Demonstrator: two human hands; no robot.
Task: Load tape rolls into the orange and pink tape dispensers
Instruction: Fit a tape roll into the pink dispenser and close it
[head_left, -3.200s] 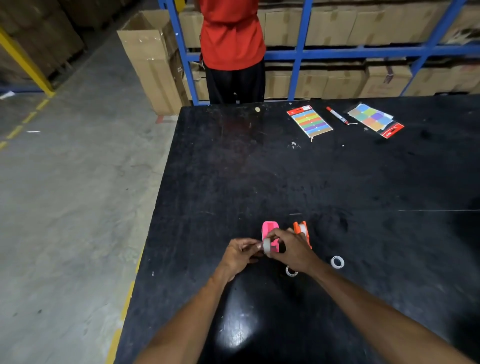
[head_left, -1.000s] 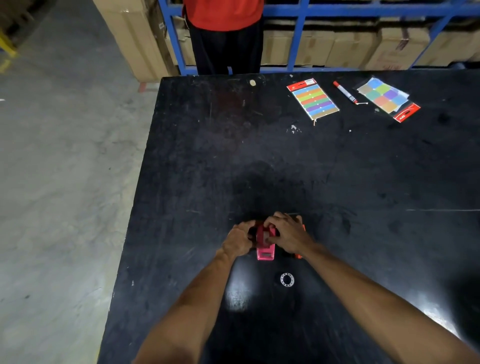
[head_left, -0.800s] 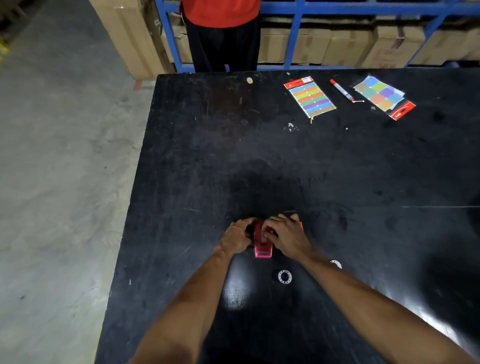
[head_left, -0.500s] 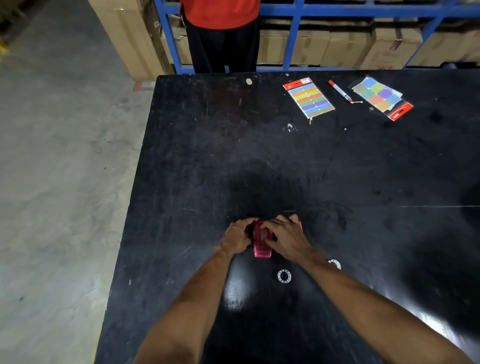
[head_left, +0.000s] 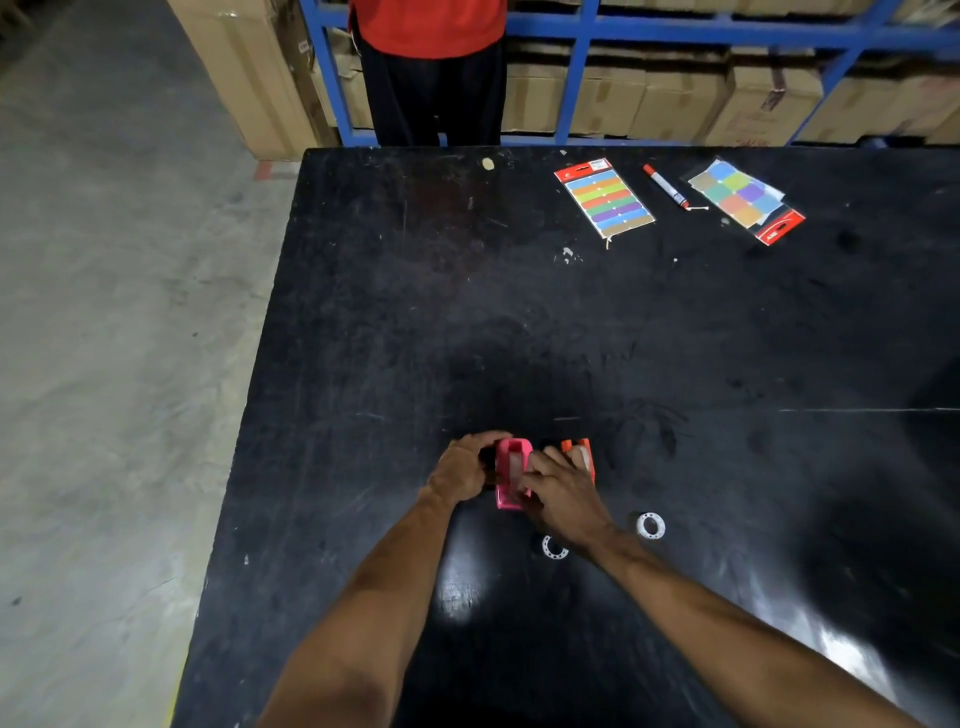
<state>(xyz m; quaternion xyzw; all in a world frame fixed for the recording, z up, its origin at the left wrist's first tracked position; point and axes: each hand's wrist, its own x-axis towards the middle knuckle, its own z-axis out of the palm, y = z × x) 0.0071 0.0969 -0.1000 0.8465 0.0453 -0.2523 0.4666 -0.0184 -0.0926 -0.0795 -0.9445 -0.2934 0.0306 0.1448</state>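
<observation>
The pink tape dispenser (head_left: 511, 470) lies on the black table (head_left: 519, 322) near its front, with a pale tape roll showing inside its open top. My left hand (head_left: 465, 467) grips its left side. My right hand (head_left: 558, 493) rests its fingers on the dispenser's right side and lower end. The orange tape dispenser (head_left: 577, 451) stands just right of the pink one, partly hidden behind my right fingers. Two small white rings lie on the table: one white ring (head_left: 553, 547) below my right wrist, the other white ring (head_left: 650, 525) to its right.
At the far side lie a striped colour label sheet (head_left: 605, 200), a red-capped marker (head_left: 666, 186) and a second label pack (head_left: 745, 200). A person in a red shirt (head_left: 431, 73) stands beyond the far edge, before blue racking (head_left: 587, 78) with cartons. The table's left edge drops to concrete floor.
The pink dispenser has turned so its open top with the roll faces up. My right hand has slid toward me, uncovering the orange dispenser. The view has shifted slightly.
</observation>
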